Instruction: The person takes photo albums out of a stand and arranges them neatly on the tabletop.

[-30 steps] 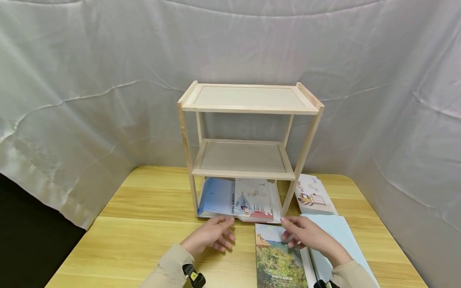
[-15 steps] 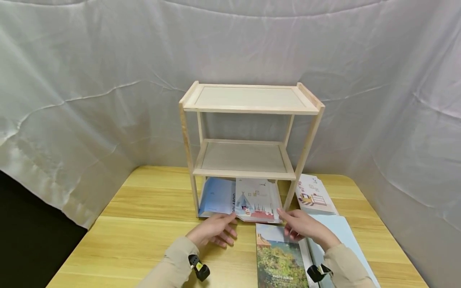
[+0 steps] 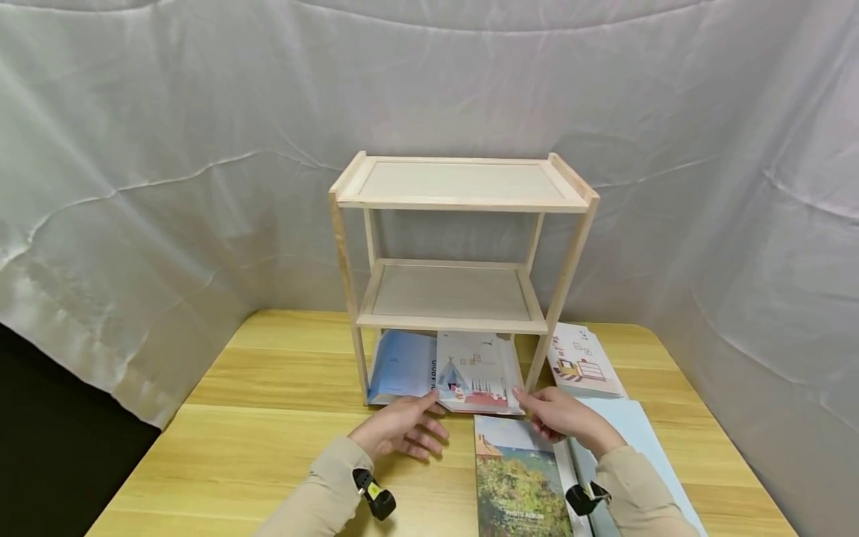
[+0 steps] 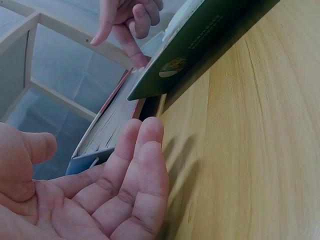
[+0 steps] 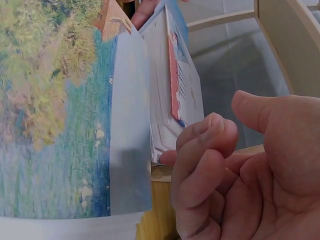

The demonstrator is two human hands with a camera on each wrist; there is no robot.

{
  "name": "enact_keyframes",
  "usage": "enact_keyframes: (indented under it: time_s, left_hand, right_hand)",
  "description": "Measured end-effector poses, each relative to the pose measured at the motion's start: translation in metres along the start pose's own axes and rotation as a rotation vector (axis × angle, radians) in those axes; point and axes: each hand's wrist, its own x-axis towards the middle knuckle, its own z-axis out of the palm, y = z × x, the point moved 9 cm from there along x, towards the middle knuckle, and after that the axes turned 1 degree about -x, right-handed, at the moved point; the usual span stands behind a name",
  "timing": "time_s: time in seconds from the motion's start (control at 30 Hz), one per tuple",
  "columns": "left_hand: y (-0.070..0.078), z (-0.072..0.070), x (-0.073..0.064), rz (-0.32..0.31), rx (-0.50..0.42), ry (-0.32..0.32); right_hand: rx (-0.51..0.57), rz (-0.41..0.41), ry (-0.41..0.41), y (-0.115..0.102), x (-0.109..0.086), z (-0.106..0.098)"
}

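A blue album lies on the bottom level of the wooden shelf unit, with a white tent-picture book over its right part. At the blue album's front edge is my left hand, fingers extended and palm facing inward, thumb apart. My right hand is at the front right corner of these books. One of its fingertips meets the page corner, while the other fingers bend loosely and the thumb stands free. Just in front lies a photo album with a landscape cover.
Right of the landscape album lies a pale blue folder-like book. Behind it, beside the unit's right leg, a white illustrated book rests on the wooden table. A grey curtain surrounds the table's back and sides.
My right hand has moved left and slightly forward to the books' right front corner. My left hand has edged forward to their front edge. The books look unmoved.
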Motion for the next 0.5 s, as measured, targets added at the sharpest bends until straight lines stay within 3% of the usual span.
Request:
enact_keyframes:
  time_s: [0.23, 0.5]
  left_hand:
    - [-0.003, -0.001, -0.003, -0.008, -0.029, 0.006]
    - [-0.007, 0.009, 0.000, -0.015, -0.101, -0.052]
  right_hand:
    - [-0.008, -0.018, -0.020, -0.001, 0.000, 0.002]
    - [-0.024, -0.010, 0.004, 0.001, -0.003, -0.003]
